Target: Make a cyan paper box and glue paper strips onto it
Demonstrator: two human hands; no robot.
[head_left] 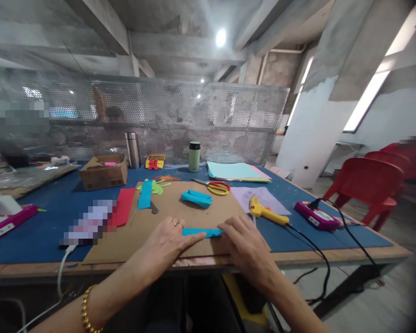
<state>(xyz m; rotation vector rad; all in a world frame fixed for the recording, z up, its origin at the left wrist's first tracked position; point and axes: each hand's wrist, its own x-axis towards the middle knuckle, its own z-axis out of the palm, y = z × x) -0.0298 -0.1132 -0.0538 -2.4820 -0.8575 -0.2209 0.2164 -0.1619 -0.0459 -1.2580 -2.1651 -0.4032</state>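
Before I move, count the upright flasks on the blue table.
2: a silver metal flask beside the brown cardboard box, and a pale green black-lidded flask farther right.

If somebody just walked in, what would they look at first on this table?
Probably the bright blue paper strip, pressed on the cardboard by the left hand and the right hand. Next, maybe the yellow glue gun, lying on the light purple paper beside the right hand. The scissors with red and yellow handles stand out too, beyond the folded blue paper.
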